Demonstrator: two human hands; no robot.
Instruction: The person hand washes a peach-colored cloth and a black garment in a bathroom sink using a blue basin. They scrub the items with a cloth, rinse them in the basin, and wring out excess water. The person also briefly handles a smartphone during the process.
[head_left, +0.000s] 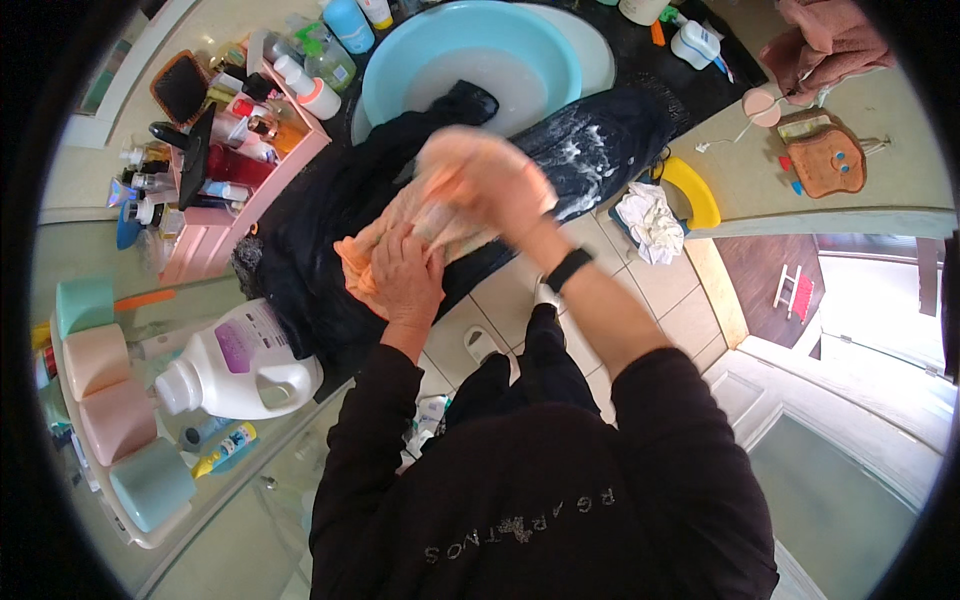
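A peach-coloured cloth (450, 217) lies bunched over a wet dark garment (322, 202) on the black counter. My left hand (409, 274) holds the near left end of the cloth, fingers laid across it. Farther up, my right hand (502, 191) is blurred by motion and grips the cloth's other end; its fingers are hard to make out. White foam (589, 161) streaks the dark fabric to the right. One end of the dark garment hangs into a light-blue basin (382, 52) of cloudy water, just beyond my hands.
A white detergent jug (244, 364) stands at left, near several pastel cups (97, 360). Bottles crowd a pink organizer (251, 217). White cloth (651, 225) lies on a small stool or container by a yellow curved object (694, 195). Tiled floor (660, 289) lies below the counter.
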